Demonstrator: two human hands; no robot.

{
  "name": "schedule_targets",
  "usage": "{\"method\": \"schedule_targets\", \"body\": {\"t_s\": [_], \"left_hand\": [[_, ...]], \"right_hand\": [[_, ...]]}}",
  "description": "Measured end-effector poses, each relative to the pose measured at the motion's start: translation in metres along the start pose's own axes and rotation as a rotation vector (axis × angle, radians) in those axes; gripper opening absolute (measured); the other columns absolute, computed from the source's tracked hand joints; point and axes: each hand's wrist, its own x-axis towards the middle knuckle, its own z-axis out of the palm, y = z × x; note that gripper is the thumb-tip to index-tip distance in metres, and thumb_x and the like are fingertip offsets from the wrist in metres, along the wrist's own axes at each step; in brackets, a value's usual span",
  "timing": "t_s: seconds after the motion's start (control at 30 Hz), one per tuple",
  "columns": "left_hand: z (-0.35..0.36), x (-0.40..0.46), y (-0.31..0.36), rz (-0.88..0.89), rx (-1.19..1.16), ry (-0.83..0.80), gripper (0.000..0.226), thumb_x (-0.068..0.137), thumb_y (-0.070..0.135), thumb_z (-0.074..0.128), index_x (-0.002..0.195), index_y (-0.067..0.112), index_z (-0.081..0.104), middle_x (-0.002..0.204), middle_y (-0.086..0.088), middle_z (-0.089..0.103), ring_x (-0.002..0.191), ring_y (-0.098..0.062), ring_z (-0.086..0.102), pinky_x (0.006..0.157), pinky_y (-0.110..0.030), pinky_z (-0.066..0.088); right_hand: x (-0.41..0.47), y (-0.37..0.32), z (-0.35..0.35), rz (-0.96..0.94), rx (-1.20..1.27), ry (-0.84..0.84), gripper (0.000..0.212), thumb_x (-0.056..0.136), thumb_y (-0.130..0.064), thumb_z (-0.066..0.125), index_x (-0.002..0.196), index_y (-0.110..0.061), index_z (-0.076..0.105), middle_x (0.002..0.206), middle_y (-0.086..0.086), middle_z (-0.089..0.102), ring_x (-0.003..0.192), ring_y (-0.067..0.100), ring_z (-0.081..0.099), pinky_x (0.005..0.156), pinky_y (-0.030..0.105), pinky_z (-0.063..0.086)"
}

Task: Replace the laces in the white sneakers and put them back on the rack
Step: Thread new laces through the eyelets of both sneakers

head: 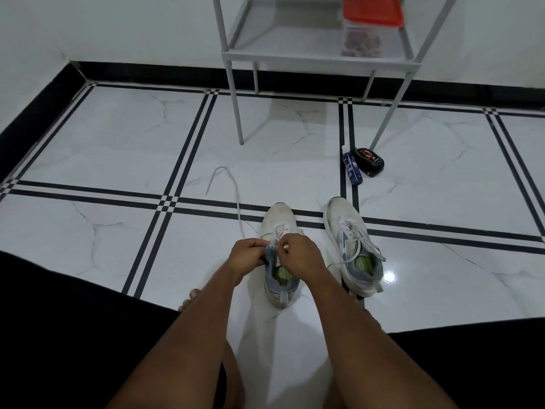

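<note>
Rack (pixel 321 59) cut off at top, bottle (pixel 352 168) label unreadable (too small)

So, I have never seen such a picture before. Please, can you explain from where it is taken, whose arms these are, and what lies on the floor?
There is no machine here. A camera worn on a person's head looks forward and down, so the arms are that person's own. The left hand and right hand pinch the lace at the near sneaker, which stands on the tiled floor; the lace's long end trails away over the tiles. The second sneaker stands beside it, already laced. Farther off lie a blue bottle and a black container, near the grey rack, which carries a red-lidded box.
</note>
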Motion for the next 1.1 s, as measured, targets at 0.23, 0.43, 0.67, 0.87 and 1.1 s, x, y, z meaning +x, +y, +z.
{"method": "schedule_targets", "body": {"t_s": [0.23, 0.43, 0.67, 0.87, 1.1], "left_hand": [[0.0, -0.001, 0.0, 0.012, 0.027, -0.012, 0.025, 0.089, -0.008, 0.063, 0.106, 0.004, 0.077, 0.106, -0.018, 0.076, 0.101, -0.028, 0.073, 0.077, -0.028, 0.063], [0.001, -0.002, 0.002, 0.033, 0.043, -0.027, 0.024, 0.09, -0.008, 0.065, 0.11, -0.001, 0.076, 0.105, -0.021, 0.076, 0.095, -0.028, 0.074, 0.073, -0.026, 0.063], [0.001, -0.004, 0.004, 0.029, 0.08, -0.043, 0.024, 0.093, -0.004, 0.063, 0.111, 0.003, 0.078, 0.107, -0.018, 0.077, 0.104, -0.032, 0.074, 0.077, -0.026, 0.063], [0.004, -0.008, 0.016, -0.067, 0.048, -0.085, 0.027, 0.096, 0.002, 0.057, 0.112, 0.004, 0.078, 0.108, -0.015, 0.077, 0.102, -0.028, 0.074, 0.079, -0.025, 0.062], [0.002, -0.004, 0.014, -0.075, 0.057, -0.106, 0.032, 0.1, -0.002, 0.049, 0.109, 0.005, 0.079, 0.106, -0.013, 0.078, 0.095, -0.024, 0.075, 0.076, -0.027, 0.063]], "right_hand": [[0.002, -0.003, -0.004, -0.002, -0.061, -0.051, 0.021, 0.1, -0.035, 0.058, 0.107, -0.023, 0.074, 0.101, 0.001, 0.074, 0.093, 0.023, 0.067, 0.083, 0.038, 0.057], [0.007, -0.008, -0.006, 0.002, -0.158, -0.064, 0.025, 0.099, -0.037, 0.058, 0.108, -0.018, 0.071, 0.102, 0.003, 0.072, 0.096, 0.027, 0.067, 0.08, 0.037, 0.054], [0.008, -0.019, -0.007, 0.014, -0.239, -0.08, 0.026, 0.099, -0.032, 0.059, 0.112, -0.011, 0.066, 0.1, 0.008, 0.071, 0.096, 0.029, 0.067, 0.073, 0.032, 0.043], [0.004, -0.012, -0.003, -0.014, -0.257, -0.075, 0.026, 0.104, -0.036, 0.057, 0.115, -0.015, 0.069, 0.104, 0.005, 0.074, 0.093, 0.025, 0.069, 0.074, 0.031, 0.045], [-0.002, -0.012, 0.005, -0.016, -0.314, -0.047, 0.024, 0.103, -0.036, 0.057, 0.118, -0.018, 0.062, 0.105, 0.002, 0.073, 0.096, 0.024, 0.07, 0.082, 0.033, 0.037]]}}
